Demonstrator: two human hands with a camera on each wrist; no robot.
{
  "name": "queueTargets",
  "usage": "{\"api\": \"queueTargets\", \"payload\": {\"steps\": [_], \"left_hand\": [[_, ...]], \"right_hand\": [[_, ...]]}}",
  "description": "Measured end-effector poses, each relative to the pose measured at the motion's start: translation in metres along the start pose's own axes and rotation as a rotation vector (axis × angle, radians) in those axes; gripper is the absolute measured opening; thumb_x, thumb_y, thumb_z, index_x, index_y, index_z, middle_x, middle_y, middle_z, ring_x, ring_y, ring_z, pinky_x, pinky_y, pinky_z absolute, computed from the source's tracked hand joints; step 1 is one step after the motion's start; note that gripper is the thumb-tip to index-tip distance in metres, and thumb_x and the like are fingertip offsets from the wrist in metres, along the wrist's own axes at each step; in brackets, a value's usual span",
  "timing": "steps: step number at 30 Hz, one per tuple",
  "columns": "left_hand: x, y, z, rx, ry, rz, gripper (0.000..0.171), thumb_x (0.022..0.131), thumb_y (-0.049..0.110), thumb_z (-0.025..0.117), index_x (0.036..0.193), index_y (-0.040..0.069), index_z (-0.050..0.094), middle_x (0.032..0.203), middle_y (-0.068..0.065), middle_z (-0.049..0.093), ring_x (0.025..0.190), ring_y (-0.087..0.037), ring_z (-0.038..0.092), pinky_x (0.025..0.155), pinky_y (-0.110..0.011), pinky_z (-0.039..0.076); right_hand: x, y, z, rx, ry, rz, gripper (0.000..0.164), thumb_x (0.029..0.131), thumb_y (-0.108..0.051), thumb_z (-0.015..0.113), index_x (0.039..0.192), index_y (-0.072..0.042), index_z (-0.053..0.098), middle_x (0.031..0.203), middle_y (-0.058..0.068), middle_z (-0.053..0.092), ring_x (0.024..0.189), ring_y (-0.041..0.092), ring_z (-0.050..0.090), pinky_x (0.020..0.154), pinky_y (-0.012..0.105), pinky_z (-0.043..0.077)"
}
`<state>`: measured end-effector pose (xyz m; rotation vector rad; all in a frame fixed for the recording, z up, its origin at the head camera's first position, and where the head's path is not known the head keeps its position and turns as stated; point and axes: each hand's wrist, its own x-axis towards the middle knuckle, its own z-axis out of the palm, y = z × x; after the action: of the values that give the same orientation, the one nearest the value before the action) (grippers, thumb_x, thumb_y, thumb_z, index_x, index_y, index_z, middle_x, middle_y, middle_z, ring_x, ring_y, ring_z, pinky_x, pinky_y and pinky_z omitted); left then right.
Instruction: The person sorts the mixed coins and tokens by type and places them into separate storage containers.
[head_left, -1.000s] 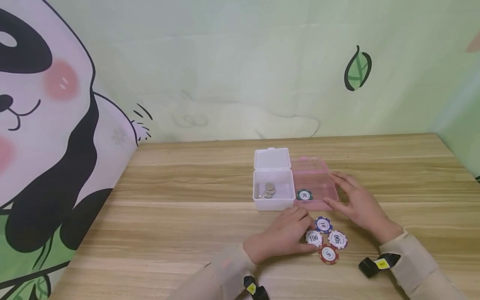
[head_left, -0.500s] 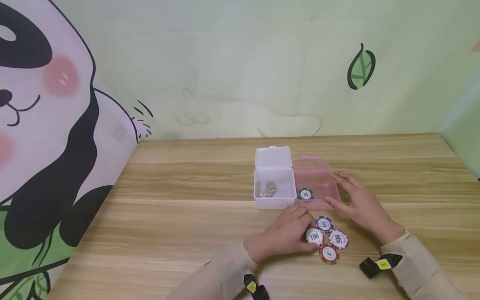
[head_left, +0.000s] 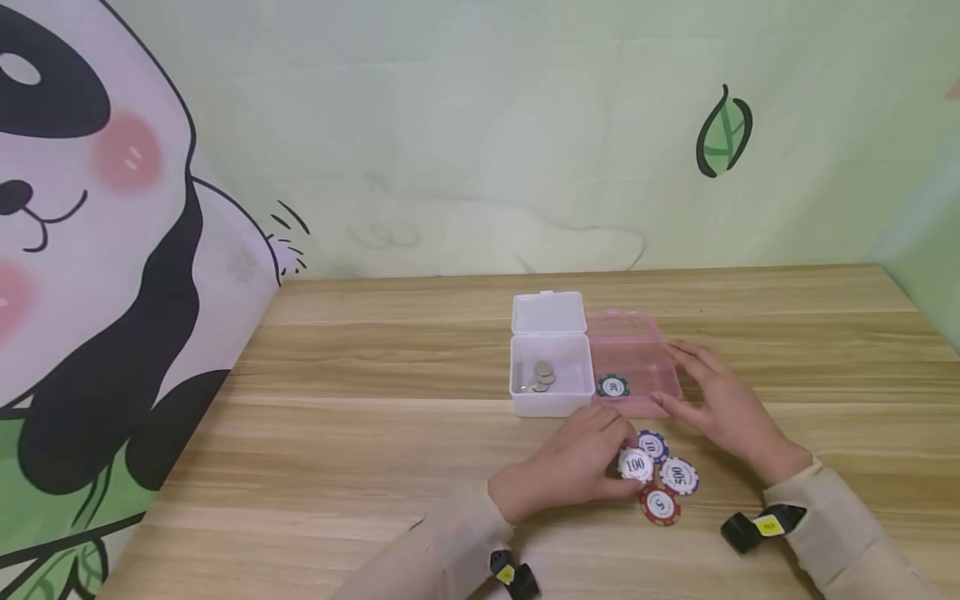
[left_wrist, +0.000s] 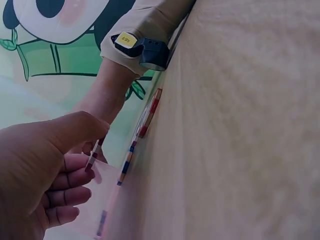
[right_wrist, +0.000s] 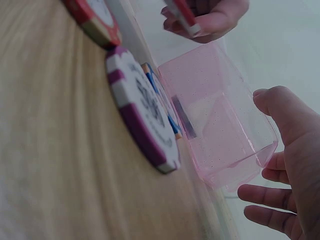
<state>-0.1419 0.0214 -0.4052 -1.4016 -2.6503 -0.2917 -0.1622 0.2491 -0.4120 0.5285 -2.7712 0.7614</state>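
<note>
My left hand pinches a white poker chip marked 100 between thumb and fingers. In the left wrist view that chip is raised off the table and tilted on edge. Just beyond it lie a blue 10 chip, a purple-and-white 500 chip and a red 5 chip. My right hand holds the right end of an open, clear pink box, thumb at the front corner and fingers along the side. A green-rimmed chip lies inside that box.
Left of the pink box, side by side with it, stands an open white box with several silver coins in it. Both lids are folded back. Behind the wooden table is a printed wall with a panda.
My left hand has picked up the 100 chip, which shifted slightly right and up and now overlaps the blue chip in view. The right hand stays on the pink box.
</note>
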Motion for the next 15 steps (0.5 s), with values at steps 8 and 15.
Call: {"api": "queueTargets", "payload": {"steps": [8, 15], "left_hand": [[0.003, 0.002, -0.01, 0.002, -0.011, -0.016, 0.042, 0.083, 0.05, 0.068, 0.107, 0.016, 0.059, 0.103, 0.007, 0.06, 0.104, -0.008, 0.053, 0.095, -0.019, 0.041], [0.004, 0.001, -0.014, 0.029, 0.013, 0.003, 0.041, 0.084, 0.049, 0.067, 0.107, 0.016, 0.059, 0.103, 0.007, 0.06, 0.101, -0.007, 0.052, 0.093, -0.017, 0.042]], "right_hand": [[0.001, 0.0, 0.0, 0.0, 0.015, -0.018, 0.067, 0.087, -0.03, 0.069, 0.139, 0.004, 0.044, 0.141, 0.025, 0.044, 0.124, 0.048, 0.046, 0.099, 0.064, 0.041], [0.001, 0.0, 0.0, -0.006, 0.015, -0.021, 0.068, 0.087, -0.031, 0.069, 0.138, 0.005, 0.044, 0.141, 0.024, 0.044, 0.124, 0.048, 0.046, 0.099, 0.063, 0.041]]}}
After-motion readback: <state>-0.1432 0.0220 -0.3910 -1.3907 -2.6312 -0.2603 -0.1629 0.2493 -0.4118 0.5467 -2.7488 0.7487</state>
